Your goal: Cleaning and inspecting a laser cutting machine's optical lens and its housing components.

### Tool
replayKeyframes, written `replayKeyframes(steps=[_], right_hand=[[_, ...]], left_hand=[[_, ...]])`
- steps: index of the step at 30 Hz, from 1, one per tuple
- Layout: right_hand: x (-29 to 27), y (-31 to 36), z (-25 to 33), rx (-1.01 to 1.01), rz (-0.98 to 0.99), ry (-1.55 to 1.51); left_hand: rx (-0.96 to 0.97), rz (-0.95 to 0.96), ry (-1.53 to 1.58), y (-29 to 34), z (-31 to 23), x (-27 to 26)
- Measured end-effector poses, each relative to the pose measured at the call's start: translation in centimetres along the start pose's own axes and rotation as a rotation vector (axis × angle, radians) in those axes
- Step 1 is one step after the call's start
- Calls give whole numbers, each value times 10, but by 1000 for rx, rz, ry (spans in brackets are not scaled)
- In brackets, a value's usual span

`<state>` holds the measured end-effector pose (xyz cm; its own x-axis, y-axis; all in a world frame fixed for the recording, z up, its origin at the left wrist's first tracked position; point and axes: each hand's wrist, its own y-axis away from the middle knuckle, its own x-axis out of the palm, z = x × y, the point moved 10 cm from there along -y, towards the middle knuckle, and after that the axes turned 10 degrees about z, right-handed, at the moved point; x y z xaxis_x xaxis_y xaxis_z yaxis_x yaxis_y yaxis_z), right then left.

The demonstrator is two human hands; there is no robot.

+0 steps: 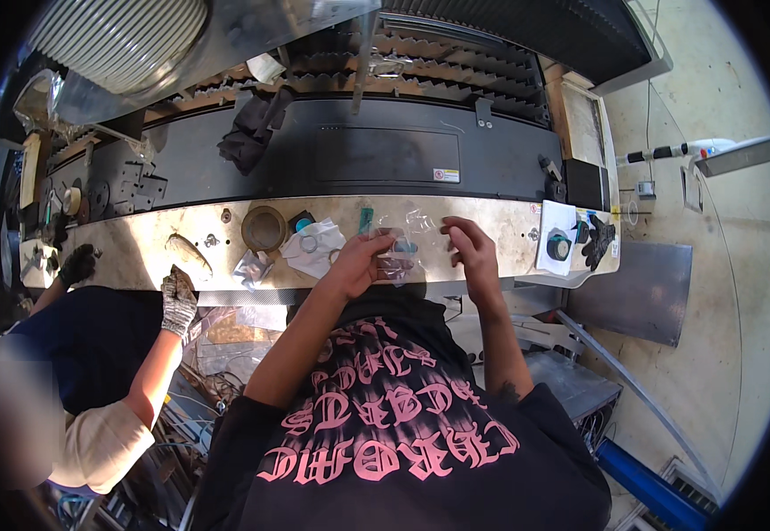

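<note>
**Both hands on a clear plastic bag at the workbench**

Pinching a small clear plastic bag (400, 252) between thumb and fingers, my left hand (363, 258) holds it just above the pale bench top (500, 232). My right hand (472, 250) hovers close beside it, fingers curled down toward the bag's far edge; I cannot tell whether they actually grip the film. Something teal shows through the plastic.

To the left on the bench lie a white cloth (312, 248) with a metal ring on it, a brown roll of tape (264, 228) and another crumpled clear bag (253, 265). Further left, a second person's gloved hand (177, 299) rests at the bench edge. At the right end, a black glove (599, 241) lies by a white sheet (555, 237) that has a dark ring on it.
</note>
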<state>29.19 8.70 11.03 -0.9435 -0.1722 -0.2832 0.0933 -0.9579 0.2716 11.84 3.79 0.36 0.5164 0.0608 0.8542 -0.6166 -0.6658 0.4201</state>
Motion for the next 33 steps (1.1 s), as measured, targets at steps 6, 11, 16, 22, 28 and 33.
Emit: replayKeyframes(steps=[6,11,16,22,28,33], right_hand=[[71,7,-27,248,357,-843],[104,13,-23,277,418,-1125],[117,20,-33,315,294,-1099],[134,16,-74,324,217,-997],[141,23,-91,433,231,-1184],[144,24,-115,491,282,-1234]], left_hand=[[26,-145,-218,34,-27,24],[150,-465,-538,75,-60,17],[846,-838,-1546,129,-124,101],[255,-682,-1530,55,-107,58],[200,-519,-1230,31,-92,1],[122,-510,-901,26,-78,-7]])
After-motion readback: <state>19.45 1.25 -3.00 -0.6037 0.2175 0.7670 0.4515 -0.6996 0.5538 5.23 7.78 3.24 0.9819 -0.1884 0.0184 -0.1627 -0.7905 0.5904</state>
